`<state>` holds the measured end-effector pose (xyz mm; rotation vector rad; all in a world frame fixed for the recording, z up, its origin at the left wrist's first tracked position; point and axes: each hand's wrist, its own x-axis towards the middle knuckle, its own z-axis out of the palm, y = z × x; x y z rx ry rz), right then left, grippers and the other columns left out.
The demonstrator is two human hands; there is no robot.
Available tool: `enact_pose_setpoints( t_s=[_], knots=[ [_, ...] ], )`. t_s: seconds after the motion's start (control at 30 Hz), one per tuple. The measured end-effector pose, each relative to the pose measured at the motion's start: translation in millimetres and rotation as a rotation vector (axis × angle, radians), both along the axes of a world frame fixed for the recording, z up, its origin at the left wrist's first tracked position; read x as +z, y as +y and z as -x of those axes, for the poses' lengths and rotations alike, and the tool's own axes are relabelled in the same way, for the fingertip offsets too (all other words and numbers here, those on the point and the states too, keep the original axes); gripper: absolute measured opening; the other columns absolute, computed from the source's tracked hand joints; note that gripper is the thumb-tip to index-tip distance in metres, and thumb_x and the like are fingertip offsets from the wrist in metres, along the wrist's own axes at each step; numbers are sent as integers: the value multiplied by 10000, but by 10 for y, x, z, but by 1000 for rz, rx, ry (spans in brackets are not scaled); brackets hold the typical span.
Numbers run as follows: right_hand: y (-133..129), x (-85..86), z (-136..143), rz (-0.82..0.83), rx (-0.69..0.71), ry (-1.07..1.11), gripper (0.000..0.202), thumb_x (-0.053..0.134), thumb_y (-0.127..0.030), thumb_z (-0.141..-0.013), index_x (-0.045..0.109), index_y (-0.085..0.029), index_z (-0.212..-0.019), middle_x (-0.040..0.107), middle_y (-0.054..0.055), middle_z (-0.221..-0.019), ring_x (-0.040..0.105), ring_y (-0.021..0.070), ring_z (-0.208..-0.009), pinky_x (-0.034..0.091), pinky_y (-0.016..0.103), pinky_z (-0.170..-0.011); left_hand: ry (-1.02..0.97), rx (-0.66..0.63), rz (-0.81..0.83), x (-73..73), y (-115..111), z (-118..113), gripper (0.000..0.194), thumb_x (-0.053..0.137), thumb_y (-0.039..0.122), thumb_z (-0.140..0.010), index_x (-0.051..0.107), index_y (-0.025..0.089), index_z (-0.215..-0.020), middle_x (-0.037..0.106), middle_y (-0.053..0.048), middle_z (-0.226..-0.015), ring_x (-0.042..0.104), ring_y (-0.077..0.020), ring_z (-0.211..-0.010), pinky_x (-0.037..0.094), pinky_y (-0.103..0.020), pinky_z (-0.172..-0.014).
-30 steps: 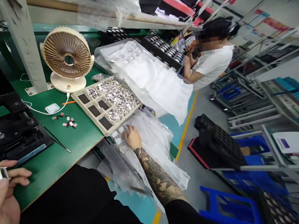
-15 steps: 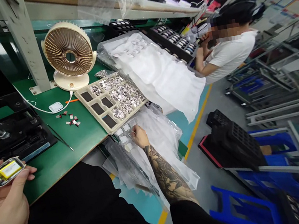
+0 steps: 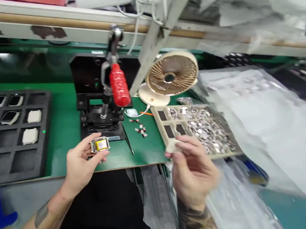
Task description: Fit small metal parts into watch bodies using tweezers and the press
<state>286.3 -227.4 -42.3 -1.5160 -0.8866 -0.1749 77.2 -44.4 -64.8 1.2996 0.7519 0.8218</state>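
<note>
My left hand [image 3: 81, 161] holds an open watch case [image 3: 99, 144] with a yellow battery inside, between thumb and fingers. Pinched in my right hand [image 3: 193, 168] is a small whitish piece [image 3: 172, 146], blurred, in front of the near left corner of a beige parts tray [image 3: 158, 123]. That tray holds many small metallic parts and dark pads. Tweezers [image 3: 128, 142] and several small red-and-white parts [image 3: 140, 129] lie on the green table between my hands.
A black press [image 3: 102, 119] with a red handle [image 3: 119, 85] stands behind my left hand. At left sits a dark foam tray [image 3: 6, 170] with watch cases. Behind the parts tray is a fan [image 3: 172, 74]; white sheets [image 3: 283, 120] cover the right side.
The view has swung left, bringing the press handle and foam tray into sight. My right hand has come up from the clear bags to the parts tray, with a whitish piece now in its fingers.
</note>
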Motion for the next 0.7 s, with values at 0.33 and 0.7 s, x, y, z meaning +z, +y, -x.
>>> enact_pose_setpoints(
  t_s=[0.33,0.7],
  knots=[
    [1141,-252,618,212,616,-12,376,732,-127,-1033,768,-307,-1362,769,89,-1381,703,294,-1320,611,570,-1149,-19,-107,84,-158,219,168,450,820,209,-939,713,152,-1373,826,-90,-1094,790,-173,-810,678,-282,-770],
    [1109,-357,659,272,566,9,433,684,-168,-1053,720,-331,-1452,665,100,-1512,642,308,-1411,579,563,-1162,-25,-144,-52,-150,212,249,348,665,292,-1116,723,184,-1442,835,-70,-1017,781,-159,-806,649,-238,-741]
  ],
)
